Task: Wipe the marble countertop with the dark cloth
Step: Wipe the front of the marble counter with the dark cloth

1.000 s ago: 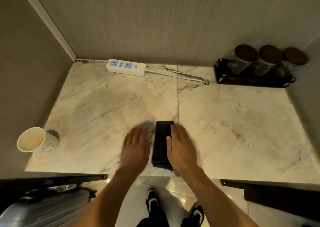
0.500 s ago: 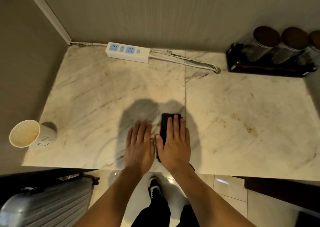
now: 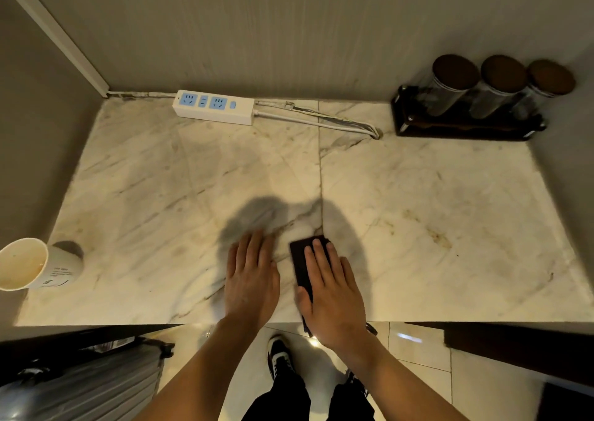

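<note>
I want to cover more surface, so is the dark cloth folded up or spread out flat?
Folded. The dark cloth is a narrow strip under the right hand, barely wider than the palm.

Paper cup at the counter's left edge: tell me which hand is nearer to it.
Left. The left hand lies flat on the marble, well to the right of the paper cup. The right hand is farther right, pressing on the dark cloth.
</note>
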Demonstrator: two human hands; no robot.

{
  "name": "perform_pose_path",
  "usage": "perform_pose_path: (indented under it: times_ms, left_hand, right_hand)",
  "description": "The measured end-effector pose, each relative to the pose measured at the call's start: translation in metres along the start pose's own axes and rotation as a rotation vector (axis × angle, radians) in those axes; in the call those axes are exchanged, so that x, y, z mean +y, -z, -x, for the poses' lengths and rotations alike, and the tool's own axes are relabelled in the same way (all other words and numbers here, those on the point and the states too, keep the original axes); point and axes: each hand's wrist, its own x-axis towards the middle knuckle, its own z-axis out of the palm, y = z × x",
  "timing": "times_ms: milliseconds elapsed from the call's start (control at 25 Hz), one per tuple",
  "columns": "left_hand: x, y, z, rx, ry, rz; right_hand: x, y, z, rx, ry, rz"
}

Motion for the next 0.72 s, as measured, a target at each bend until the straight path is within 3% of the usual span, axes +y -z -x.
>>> perform_pose_path:
  times_ms: [320, 720]
  left_hand:
    - [0.027, -0.006, -0.006, -0.033, 0.024, 0.057]
    - [0.045, -0.015, -0.019, -0.064, 0.061, 0.077]
  right_hand:
    - [0.063, 0.023, -0.005, -0.069, 0.364, 0.11]
    - [0.106, 0.042, -0.075, -0.215, 0.551, 0.182]
